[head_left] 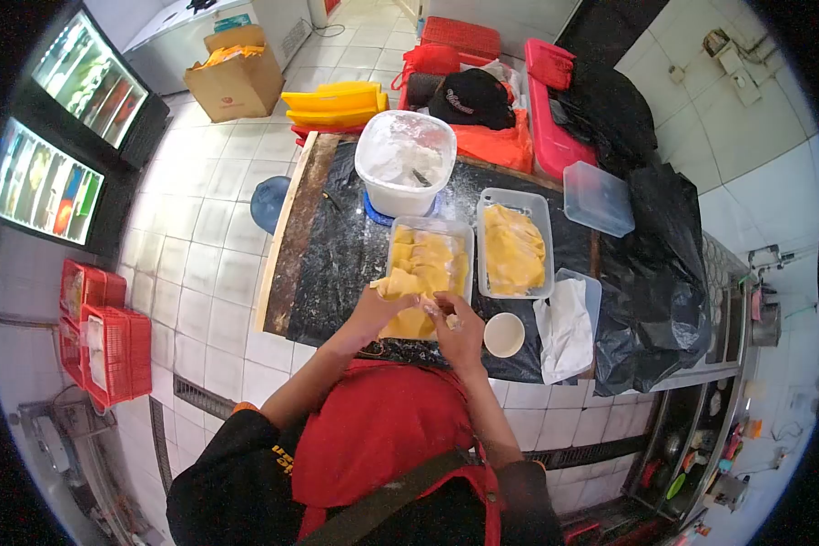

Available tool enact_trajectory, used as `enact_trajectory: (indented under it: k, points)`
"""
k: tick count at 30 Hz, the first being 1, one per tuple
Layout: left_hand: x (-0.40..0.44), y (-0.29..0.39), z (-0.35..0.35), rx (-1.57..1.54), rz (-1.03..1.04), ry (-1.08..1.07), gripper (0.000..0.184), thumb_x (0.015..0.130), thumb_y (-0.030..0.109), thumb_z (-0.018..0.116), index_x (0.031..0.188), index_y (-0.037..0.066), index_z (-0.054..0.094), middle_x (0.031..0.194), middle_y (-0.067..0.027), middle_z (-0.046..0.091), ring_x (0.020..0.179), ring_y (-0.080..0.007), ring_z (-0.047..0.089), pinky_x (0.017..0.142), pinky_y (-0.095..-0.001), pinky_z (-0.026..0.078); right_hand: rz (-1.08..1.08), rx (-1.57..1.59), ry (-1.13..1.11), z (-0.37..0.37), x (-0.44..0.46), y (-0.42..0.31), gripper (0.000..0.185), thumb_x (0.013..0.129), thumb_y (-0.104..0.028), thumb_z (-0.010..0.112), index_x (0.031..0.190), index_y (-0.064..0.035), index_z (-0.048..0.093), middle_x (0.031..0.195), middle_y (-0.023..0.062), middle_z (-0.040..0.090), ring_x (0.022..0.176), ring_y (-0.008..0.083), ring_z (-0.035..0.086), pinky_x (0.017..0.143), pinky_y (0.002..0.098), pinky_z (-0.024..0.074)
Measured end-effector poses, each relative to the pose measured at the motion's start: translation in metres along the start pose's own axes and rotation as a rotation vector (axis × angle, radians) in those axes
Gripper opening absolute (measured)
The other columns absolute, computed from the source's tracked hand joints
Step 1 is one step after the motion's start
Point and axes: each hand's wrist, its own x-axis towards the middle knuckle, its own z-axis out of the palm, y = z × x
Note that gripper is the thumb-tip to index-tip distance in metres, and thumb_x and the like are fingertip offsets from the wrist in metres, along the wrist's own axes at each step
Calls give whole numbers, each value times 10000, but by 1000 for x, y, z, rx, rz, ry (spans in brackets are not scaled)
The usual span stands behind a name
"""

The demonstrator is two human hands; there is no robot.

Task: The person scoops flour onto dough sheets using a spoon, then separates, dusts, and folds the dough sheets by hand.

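My left hand (384,311) is closed on a floppy yellow dough sheet (394,285), over the near part of a clear plastic tub (470,244). Floury yellow sheets (429,257) lie folded in layers inside that tub. My right hand (460,329) meets the left one at the sheet's near edge; its fingers are pinched together, with whitish floury bits on them. What exactly the right fingers grip is too small to make out. Just to the right of this hand stands a pale round cup (504,335). A second clear tub (544,284) holds more yellow sheets (513,248).
Beyond the tubs, a white bucket (373,187) of flour has a utensil in it. A white cloth (564,332) and a clear lid (599,200) lie to the right on black plastic sheeting (323,264). A black cap (471,98) and red bags sit at the far edge.
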Motion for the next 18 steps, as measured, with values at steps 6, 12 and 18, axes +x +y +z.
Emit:
enact_trajectory:
  k: [6,12,18]
  points:
    - [2,-4,-14,38,-89,-139,370,798,153,789,1120,23,661,957,-27,696,765,-92,652,639,-264,533,42,188,-18,7,8,12,347,896,-110,712,1211,-17,602,958,69,696,905,135,648,806,268,517]
    - [-17,30,-30,337,-130,-360,436,826,164,763,1205,14,609,1068,-66,697,919,-148,664,799,-311,538,220,357,-144,2,33,25,307,868,-125,745,1120,-10,614,1014,84,701,905,127,656,786,289,536]
    - [-22,14,-79,670,3,-384,344,915,259,664,1161,21,625,1027,-109,699,947,-173,667,819,-315,523,96,114,-253,21,71,50,298,839,-104,762,1090,-27,621,948,62,682,846,95,623,763,261,508]
